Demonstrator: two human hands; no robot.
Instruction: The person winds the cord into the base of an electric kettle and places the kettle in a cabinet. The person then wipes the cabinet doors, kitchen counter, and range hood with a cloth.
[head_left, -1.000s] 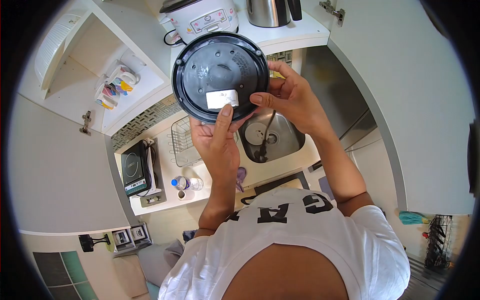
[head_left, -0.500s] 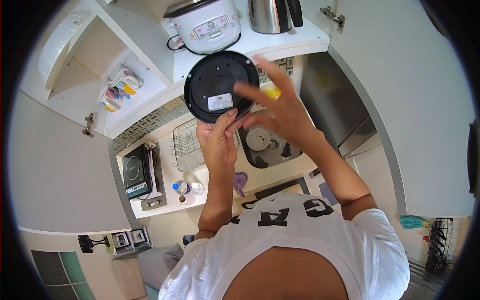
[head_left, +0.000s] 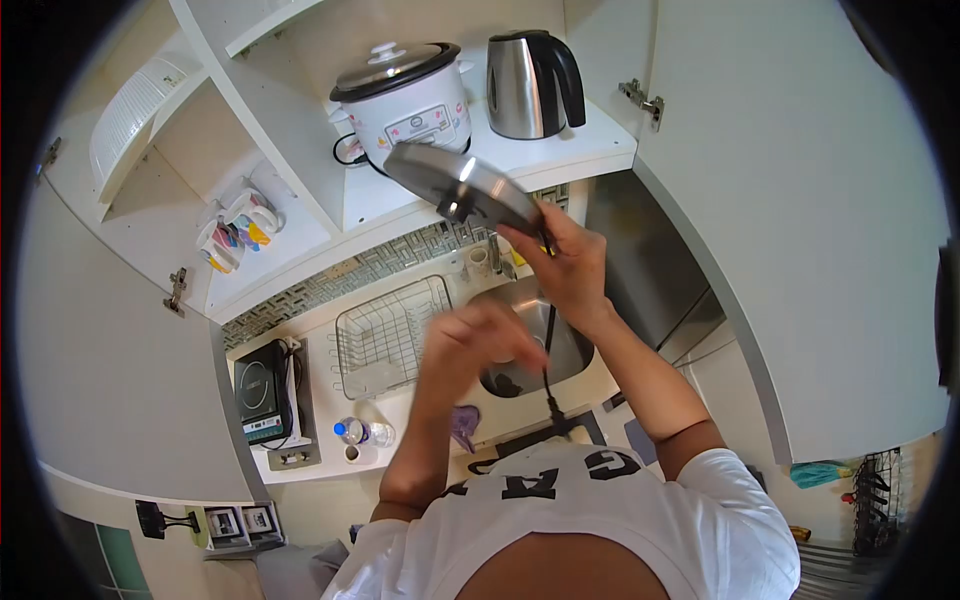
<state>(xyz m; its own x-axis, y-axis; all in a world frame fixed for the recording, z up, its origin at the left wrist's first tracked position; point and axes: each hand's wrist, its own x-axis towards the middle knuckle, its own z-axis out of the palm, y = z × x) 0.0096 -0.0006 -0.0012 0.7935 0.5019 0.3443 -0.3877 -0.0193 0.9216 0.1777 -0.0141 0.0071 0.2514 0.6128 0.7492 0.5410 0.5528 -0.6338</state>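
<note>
A round kettle base (head_left: 465, 185) is tilted in the air before the shelf edge, its silver rim and small central connector showing. My right hand (head_left: 570, 265) grips its right edge, the fingers partly hidden behind it. From beside that hand a black power cord (head_left: 550, 335) hangs down to a plug (head_left: 556, 412) above my shirt. My left hand (head_left: 480, 338), smeared by motion, is close to the cord and off the base; whether it touches the cord I cannot tell. The steel electric kettle (head_left: 520, 88) stands on the shelf.
Beside the kettle sits a white rice cooker (head_left: 415, 105). Mugs (head_left: 240, 235) occupy the left cupboard. Below are a wire dish rack (head_left: 390, 335), a sink (head_left: 570, 355), a water bottle (head_left: 355, 432) and an induction cooker (head_left: 262, 390). An open cupboard door (head_left: 730, 250) flanks me on the right.
The kettle base has gone from my left hand to my right and turned, so its underside no longer faces me. The cord now hangs in view. My left hand has dropped lower.
</note>
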